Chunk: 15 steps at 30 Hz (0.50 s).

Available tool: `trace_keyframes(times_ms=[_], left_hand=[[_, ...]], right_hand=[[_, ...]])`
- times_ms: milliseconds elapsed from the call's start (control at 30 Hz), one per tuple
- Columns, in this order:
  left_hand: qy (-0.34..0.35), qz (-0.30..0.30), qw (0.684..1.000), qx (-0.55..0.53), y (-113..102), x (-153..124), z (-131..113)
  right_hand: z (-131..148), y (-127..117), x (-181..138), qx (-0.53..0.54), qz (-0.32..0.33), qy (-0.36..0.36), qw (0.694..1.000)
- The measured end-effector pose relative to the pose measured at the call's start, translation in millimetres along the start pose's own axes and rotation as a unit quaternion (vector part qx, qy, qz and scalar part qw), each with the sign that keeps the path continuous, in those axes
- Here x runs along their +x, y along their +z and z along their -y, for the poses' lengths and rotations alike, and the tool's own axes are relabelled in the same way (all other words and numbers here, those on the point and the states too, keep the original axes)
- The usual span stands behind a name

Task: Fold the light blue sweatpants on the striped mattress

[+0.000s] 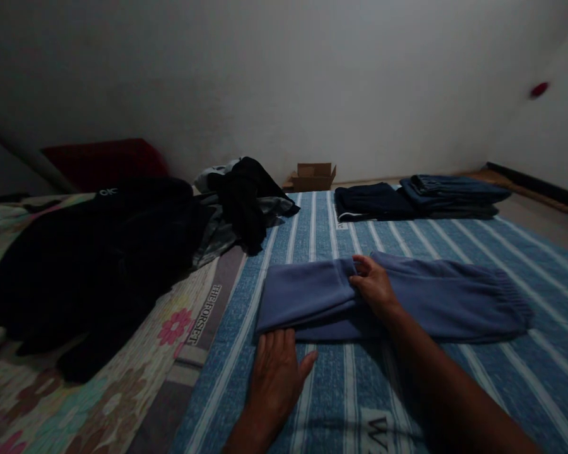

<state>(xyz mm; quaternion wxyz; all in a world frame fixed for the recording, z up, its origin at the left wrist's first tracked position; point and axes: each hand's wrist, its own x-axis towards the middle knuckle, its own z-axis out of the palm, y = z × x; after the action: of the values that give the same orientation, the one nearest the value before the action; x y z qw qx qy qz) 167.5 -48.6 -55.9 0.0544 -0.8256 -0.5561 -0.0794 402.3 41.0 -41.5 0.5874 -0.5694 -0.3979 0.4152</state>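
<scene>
A pair of blue-purple trousers (435, 296) lies lengthwise on the striped bedsheet, its gathered waistband to the right and its legs folded back at the left end. My left hand (277, 372) rests flat with fingers stretched, the fingertips at the near left corner of the fold and the thumb spread over the sheet. Over the middle of the garment, my right hand (375, 287) has thumb and fingers closed on the edge of the folded-back leg. Part of the cloth under my right hand and wrist is hidden.
Folded dark jeans (454, 195) and a folded dark garment (373, 200) lie at the back right. Loose black clothes (99, 265) are heaped on the floral sheet (137, 391) at the left. A cardboard box (313, 178) stands by the wall.
</scene>
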Motion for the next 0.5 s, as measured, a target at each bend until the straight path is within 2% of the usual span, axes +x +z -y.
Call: trace_keyframes(times_ms=[167,300,500], left_hand=[[0.051,-0.088,0.995,0.023,18,-12,16],[0.086,-0.119,0.989,0.027,27,-17,28],[0.125,-0.098,0.987,-0.021,15,-20,43]], right_hand=[[-5,-6,-3,-0.029,-0.029,-0.025,0.999],[-7,-10,-10,-0.084,-0.040,-0.081,0.992],[-14,-15,-15,-0.165,-0.042,-0.104,0.980]])
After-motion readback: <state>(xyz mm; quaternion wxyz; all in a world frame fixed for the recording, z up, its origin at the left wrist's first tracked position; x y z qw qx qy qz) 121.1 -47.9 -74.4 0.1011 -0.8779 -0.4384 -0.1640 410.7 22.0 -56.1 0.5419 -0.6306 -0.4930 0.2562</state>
